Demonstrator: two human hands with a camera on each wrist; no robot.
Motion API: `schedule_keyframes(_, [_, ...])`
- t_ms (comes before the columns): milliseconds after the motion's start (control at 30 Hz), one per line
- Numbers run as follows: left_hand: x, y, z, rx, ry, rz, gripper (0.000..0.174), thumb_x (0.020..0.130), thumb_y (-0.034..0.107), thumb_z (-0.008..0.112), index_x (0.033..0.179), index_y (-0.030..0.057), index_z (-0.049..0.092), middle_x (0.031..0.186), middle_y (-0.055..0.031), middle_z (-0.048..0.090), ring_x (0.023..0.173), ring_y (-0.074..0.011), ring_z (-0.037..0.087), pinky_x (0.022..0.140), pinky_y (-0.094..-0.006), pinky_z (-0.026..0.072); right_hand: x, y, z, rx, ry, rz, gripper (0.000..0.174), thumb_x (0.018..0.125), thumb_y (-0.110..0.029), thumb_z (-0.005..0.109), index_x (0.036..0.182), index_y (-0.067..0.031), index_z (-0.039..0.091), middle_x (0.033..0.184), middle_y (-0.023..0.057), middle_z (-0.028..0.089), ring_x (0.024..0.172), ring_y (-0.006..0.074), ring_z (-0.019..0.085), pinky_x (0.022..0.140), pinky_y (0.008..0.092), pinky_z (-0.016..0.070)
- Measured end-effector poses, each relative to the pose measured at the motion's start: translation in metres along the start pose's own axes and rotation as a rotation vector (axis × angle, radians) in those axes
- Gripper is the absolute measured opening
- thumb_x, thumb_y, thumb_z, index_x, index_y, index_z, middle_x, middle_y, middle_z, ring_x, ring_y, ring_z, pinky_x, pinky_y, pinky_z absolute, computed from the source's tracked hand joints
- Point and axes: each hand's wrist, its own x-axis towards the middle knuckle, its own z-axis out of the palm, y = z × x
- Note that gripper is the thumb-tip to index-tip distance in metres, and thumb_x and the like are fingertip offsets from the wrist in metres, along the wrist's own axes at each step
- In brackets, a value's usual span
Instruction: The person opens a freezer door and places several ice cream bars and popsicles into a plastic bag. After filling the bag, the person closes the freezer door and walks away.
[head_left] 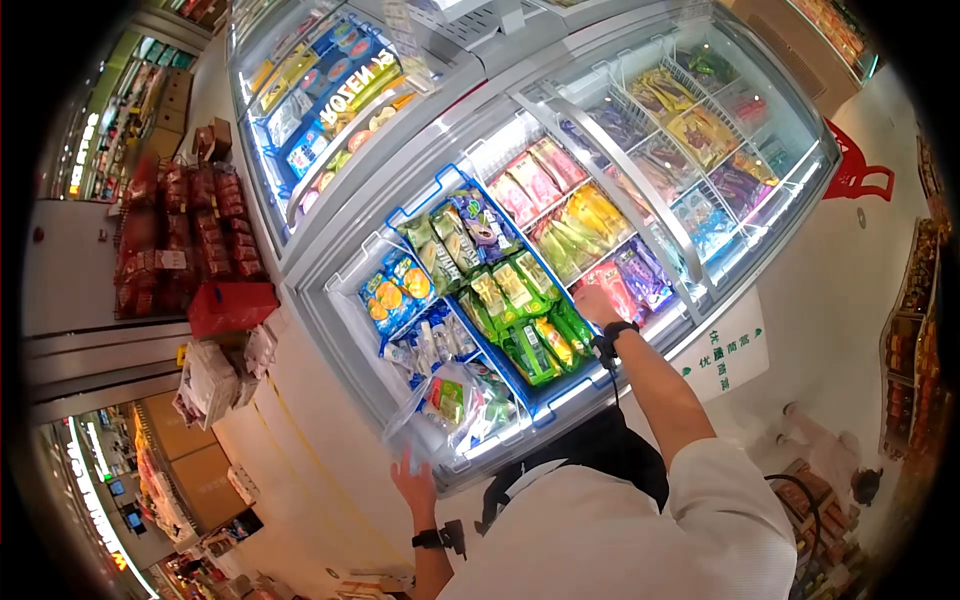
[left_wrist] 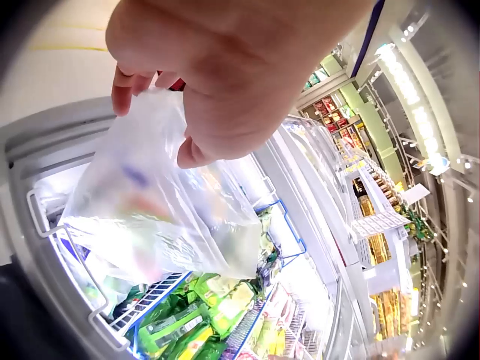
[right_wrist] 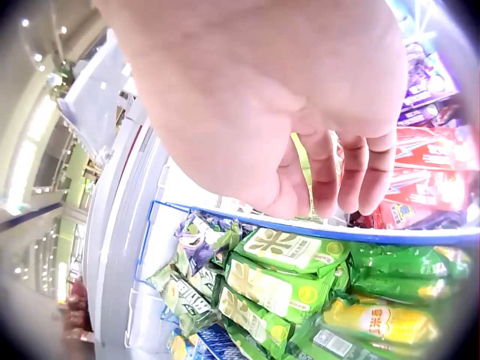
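Note:
A clear plastic bag (left_wrist: 157,187) with packets inside hangs from my left hand (left_wrist: 232,75), its top edge pinched between thumb and fingers over the freezer's near corner. In the head view the bag (head_left: 450,398) lies beside the left hand (head_left: 415,487). My right hand (head_left: 597,306) reaches down at the red packets (head_left: 612,290), just past the blue basket divider. Seen from the right wrist, the right hand (right_wrist: 277,97) has its fingers bent downward beside red packets (right_wrist: 427,187); whether they touch or grip one cannot be told. Green packets (right_wrist: 259,289) lie nearer.
Blue wire baskets (head_left: 534,408) divide the freezer, holding orange-pictured packs (head_left: 396,292) and yellow packs (head_left: 590,215). A sliding glass lid with a curved handle (head_left: 655,190) covers the right part. Red packaged goods (head_left: 190,230) stand to the left, a red basket (head_left: 858,172) at far right.

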Motion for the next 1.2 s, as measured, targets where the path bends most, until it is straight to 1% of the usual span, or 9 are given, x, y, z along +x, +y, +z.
schedule_keyframes(67, [-0.015, 0.022, -0.008, -0.001, -0.008, -0.038, 0.052, 0.081, 0.019, 0.068, 0.131, 0.0107, 0.056, 0.142, -0.0318, 0.033, 0.131, -0.0448, 0.035, 0.107, -0.0486, 0.0325, 0.014, -0.007, -0.008, -0.068, 0.031, -0.003, 0.024, 0.079, -0.019, 0.054, 0.077, -0.0006, 0.070, 0.086, 0.0230, 0.067, 0.087, 0.0383, 0.066, 0.082, 0.0466, 0.0524])
schedule_keyframes(200, [-0.032, 0.029, -0.006, 0.099, -0.027, -0.013, 0.051, 0.083, 0.020, 0.068, 0.132, 0.0115, 0.055, 0.143, -0.0305, 0.031, 0.130, -0.0438, 0.037, 0.098, -0.0443, 0.0434, 0.045, -0.029, -0.036, -0.190, -0.185, 0.235, 0.030, 0.081, -0.019, 0.055, 0.103, -0.0049, 0.069, 0.115, 0.0200, 0.064, 0.113, 0.0417, 0.057, 0.092, 0.0520, 0.0467])
schedule_keyframes(233, [-0.037, 0.041, -0.009, 0.054, -0.049, -0.065, 0.051, 0.083, 0.020, 0.069, 0.132, 0.0118, 0.055, 0.144, -0.0295, 0.030, 0.129, -0.0425, 0.038, 0.092, -0.0418, 0.0464, 0.048, -0.034, -0.042, -0.145, -0.201, 0.249, 0.033, 0.083, -0.018, 0.054, 0.111, -0.0066, 0.067, 0.127, 0.0176, 0.058, 0.126, 0.0420, 0.045, 0.100, 0.0575, 0.0376])
schedule_keyframes(333, [-0.051, 0.069, -0.011, -0.051, -0.082, -0.180, 0.051, 0.083, 0.018, 0.070, 0.132, 0.0123, 0.055, 0.145, -0.0265, 0.029, 0.126, -0.0386, 0.042, 0.078, -0.0351, 0.0532, 0.065, -0.043, -0.056, -0.324, -0.297, 0.195, 0.032, 0.085, -0.018, 0.051, 0.111, -0.0068, 0.067, 0.127, 0.0172, 0.058, 0.129, 0.0385, 0.042, 0.102, 0.0587, 0.0317])
schedule_keyframes(633, [-0.083, 0.090, 0.000, -0.106, -0.067, -0.277, 0.050, 0.084, 0.014, 0.069, 0.132, 0.0114, 0.054, 0.143, -0.0202, 0.033, 0.109, -0.0272, 0.054, 0.075, -0.0330, 0.0543, 0.108, -0.006, -0.005, -0.213, -0.296, 0.173, 0.028, 0.083, -0.020, 0.051, 0.099, -0.0064, 0.070, 0.104, 0.0145, 0.070, 0.100, 0.0336, 0.065, 0.091, 0.0594, 0.0411])
schedule_keyframes(833, [-0.075, 0.106, 0.006, -0.233, -0.082, -0.179, 0.046, 0.085, 0.010, 0.067, 0.129, 0.0067, 0.055, 0.134, -0.0167, 0.042, 0.100, -0.0215, 0.058, 0.073, -0.0311, 0.0530, 0.106, -0.016, -0.025, -0.162, -0.033, 0.141, 0.013, 0.079, -0.019, 0.060, 0.081, -0.0162, 0.073, 0.086, 0.0100, 0.071, 0.084, 0.0315, 0.068, 0.076, 0.0514, 0.0490])
schedule_keyframes(933, [-0.061, 0.119, 0.005, -0.347, -0.147, -0.163, 0.041, 0.086, 0.008, 0.066, 0.125, 0.0046, 0.057, 0.118, -0.0128, 0.056, 0.090, -0.0162, 0.061, 0.070, -0.0278, 0.0520, 0.098, -0.017, -0.030, 0.194, 0.154, 0.060, 0.010, 0.078, -0.016, 0.062, 0.075, -0.0160, 0.071, 0.080, 0.0106, 0.069, 0.080, 0.0326, 0.067, 0.073, 0.0458, 0.0504])
schedule_keyframes(1100, [-0.032, 0.147, 0.005, -0.571, -0.228, -0.073, 0.030, 0.088, 0.005, 0.064, 0.117, 0.0019, 0.060, 0.093, -0.0062, 0.065, 0.078, -0.0110, 0.062, 0.068, -0.0232, 0.0506, 0.056, -0.035, -0.063, 0.462, 0.382, 0.027, 0.008, 0.080, -0.013, 0.067, 0.085, -0.0075, 0.069, 0.081, 0.0132, 0.068, 0.075, 0.0305, 0.066, 0.070, 0.0384, 0.0512])
schedule_keyframes(1200, [-0.006, 0.166, 0.017, -0.830, -0.309, 0.056, 0.025, 0.090, 0.004, 0.062, 0.115, 0.0003, 0.060, 0.099, -0.0075, 0.066, 0.083, -0.0119, 0.063, 0.070, -0.0247, 0.0518, 0.010, -0.065, -0.106, 0.458, 0.400, -0.091, 0.010, 0.082, -0.009, 0.066, 0.090, -0.0053, 0.068, 0.083, 0.0125, 0.069, 0.076, 0.0260, 0.067, 0.071, 0.0355, 0.0515])
